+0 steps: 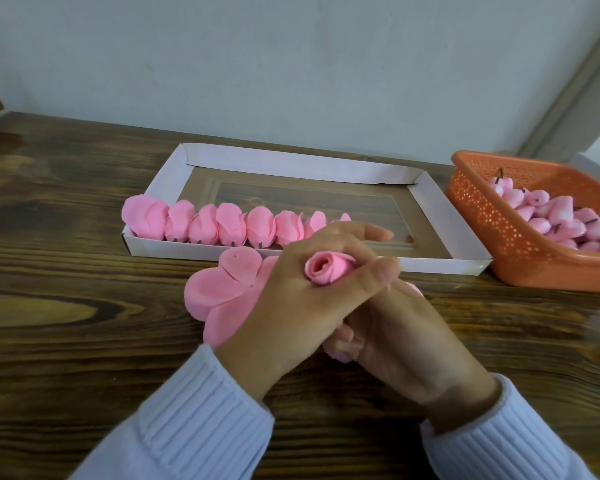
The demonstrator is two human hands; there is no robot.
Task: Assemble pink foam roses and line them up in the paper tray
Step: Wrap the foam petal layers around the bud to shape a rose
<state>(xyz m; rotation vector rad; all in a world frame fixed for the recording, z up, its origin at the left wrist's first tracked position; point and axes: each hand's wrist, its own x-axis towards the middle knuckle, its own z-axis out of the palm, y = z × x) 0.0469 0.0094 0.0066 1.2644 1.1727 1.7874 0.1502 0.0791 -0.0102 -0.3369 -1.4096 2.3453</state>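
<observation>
The left hand (302, 299) pinches a rolled pink rose bud (328, 268) between its thumb and fingers, and the open swirl of the bud faces up. The right hand (406, 334) lies under the left hand, and its fingers are curled round a soft bit of pink foam (336, 356) at the bottom. Both arms wear pale ribbed sleeves (201, 410). Just left of the hands, a pile of flat round foam petals (222, 289) lies on the brown wooden worktop (84, 306), partly hidden by the left hand. Right behind the hands sits the white paper tray (326, 164). A row of finished roses (222, 225) stands along the tray's near edge, packed side by side, from its left corner up to the fingers of the left hand. The rest of the tray holds no roses. Off to the right of the hands, past the end of the tray, is an orange basket (499, 230) with many holes in it. Small pink buds (551, 216) with dark stems are heaped inside it. A pale wall (291, 64) rises behind the worktop.
</observation>
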